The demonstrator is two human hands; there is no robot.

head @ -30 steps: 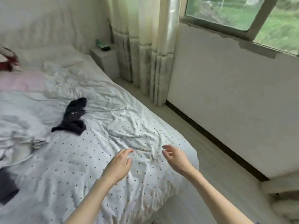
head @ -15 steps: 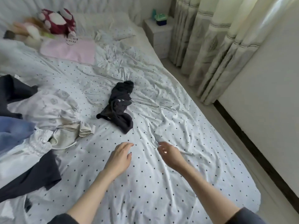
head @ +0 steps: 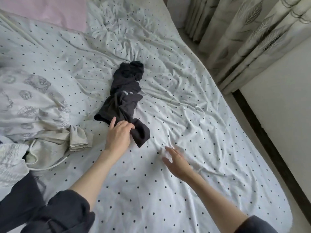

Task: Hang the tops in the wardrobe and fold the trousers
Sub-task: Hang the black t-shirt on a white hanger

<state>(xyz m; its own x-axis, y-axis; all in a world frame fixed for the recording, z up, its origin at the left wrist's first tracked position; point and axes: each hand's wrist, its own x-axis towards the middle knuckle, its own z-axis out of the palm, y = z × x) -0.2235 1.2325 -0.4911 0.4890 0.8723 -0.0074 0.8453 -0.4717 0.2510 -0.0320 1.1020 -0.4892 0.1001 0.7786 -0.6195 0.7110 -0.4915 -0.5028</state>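
Observation:
A crumpled black garment (head: 125, 96) lies in the middle of the dotted bed sheet (head: 193, 118). My left hand (head: 118, 136) grips its near end, fingers curled into the cloth. My right hand (head: 176, 161) hovers just above the sheet to the right of the garment, fingers stretched and blurred, holding nothing. A pale patterned garment (head: 32, 98) and a cream one with a drawstring (head: 55, 143) lie heaped at the left. A dark garment (head: 18, 199) shows at the lower left edge.
A pink cloth (head: 55, 12) lies at the head of the bed. Curtains (head: 249, 36) hang at the upper right, beside a white wall with a dark skirting (head: 272, 140). A strip of floor runs along the bed's right edge.
The view has swung down and closer to the bed. My left hand reached forward and took hold of the black garment's near end. My right hand stayed over the sheet and opened.

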